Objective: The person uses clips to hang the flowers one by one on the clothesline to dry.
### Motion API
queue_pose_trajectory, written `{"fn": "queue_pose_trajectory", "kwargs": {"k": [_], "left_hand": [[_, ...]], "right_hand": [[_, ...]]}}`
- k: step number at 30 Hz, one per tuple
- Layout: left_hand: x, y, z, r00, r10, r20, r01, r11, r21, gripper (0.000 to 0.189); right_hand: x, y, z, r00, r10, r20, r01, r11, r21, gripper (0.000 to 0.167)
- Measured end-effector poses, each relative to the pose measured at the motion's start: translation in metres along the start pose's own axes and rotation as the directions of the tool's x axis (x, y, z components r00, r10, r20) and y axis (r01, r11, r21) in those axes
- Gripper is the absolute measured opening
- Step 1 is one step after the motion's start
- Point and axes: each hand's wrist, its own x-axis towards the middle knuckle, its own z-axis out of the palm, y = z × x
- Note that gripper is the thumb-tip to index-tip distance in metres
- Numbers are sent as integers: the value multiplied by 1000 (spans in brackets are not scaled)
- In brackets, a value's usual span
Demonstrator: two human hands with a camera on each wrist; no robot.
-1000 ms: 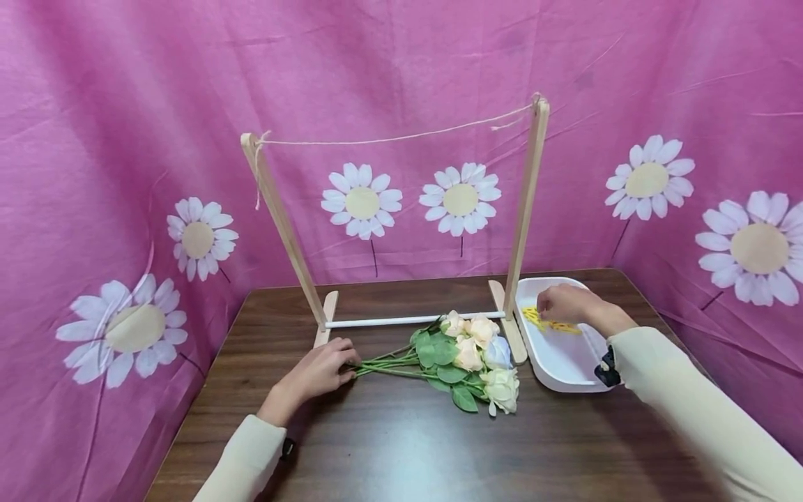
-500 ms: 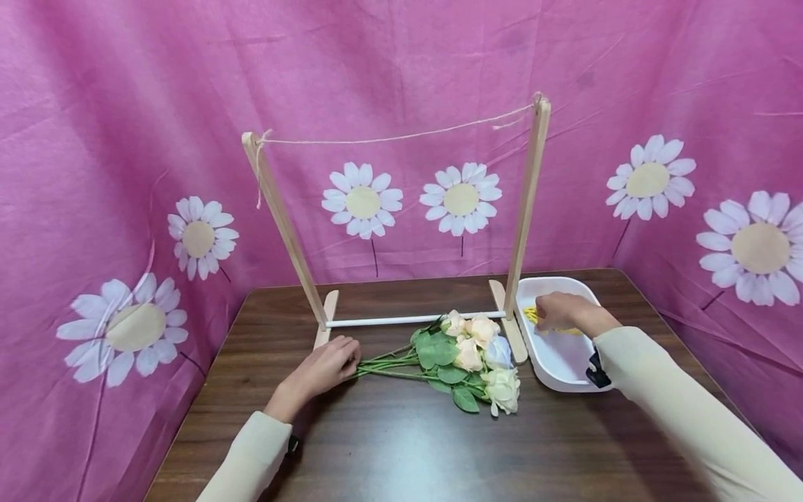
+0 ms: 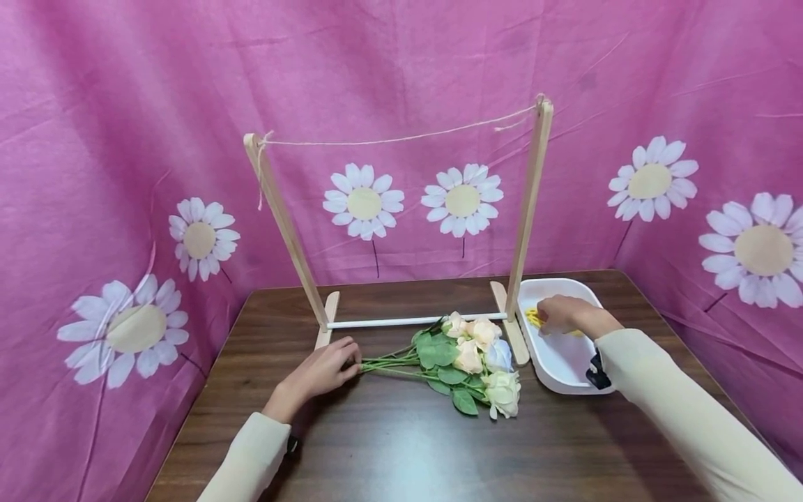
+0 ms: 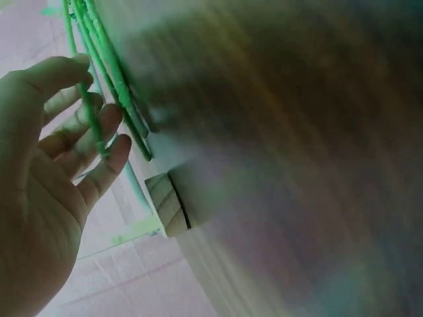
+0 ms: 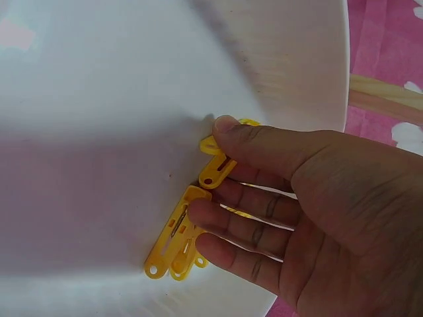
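Observation:
A bunch of roses (image 3: 468,354), cream, peach and pale blue, lies on the table with its stems pointing left. At the stem ends is my left hand (image 3: 326,366); in the left wrist view its thumb and fingers pinch one green stem (image 4: 90,115), while other stems lie alongside. My right hand (image 3: 569,315) reaches into a white tray (image 3: 567,366). Up close in the right wrist view, its thumb and forefinger pinch a yellow clothespin (image 5: 213,170), partly hidden by the thumb. Several more yellow clothespins (image 5: 173,234) lie under the other fingertips on the tray floor.
Behind the flowers stands a wooden frame with a left post (image 3: 285,233) and a right post (image 3: 529,209). A string (image 3: 389,139) spans their tops and a white rod (image 3: 383,323) joins them low down. The tray sits against the right foot (image 3: 516,341). Pink cloth (image 3: 401,70) surrounds the table.
My right hand has dipped slightly lower into the tray, over the clothespins, then stayed there. My left hand has barely shifted at the stems. The roses lie as before.

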Motion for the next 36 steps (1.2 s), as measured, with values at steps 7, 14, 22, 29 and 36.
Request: {"fn": "queue_pose_trajectory", "kwargs": {"k": [7,14,22,29,36], "left_hand": [[2,1,-10,996,-84,11,85,978,-189,5],[8,7,-28,985,-140,-98,104,946,-307,4],[15,19,-46,961,-268,-63,184,795,-579,14],[28,35,-50,927,-374,25,209,460,-863,20],[55,55,-45,975,-158,-156,-114,242,-964,4]], "right_hand": [[-2,0,-5,999,-1,33,-1,999,50,16],[-7,2,-13,1000,-12,2,11,996,93,12],[-9,8,-16,996,-55,-76,62,994,94,15],[-17,12,-23,985,-40,-169,64,988,142,22],[-28,16,-39,946,22,-323,50,976,212,24]]}}
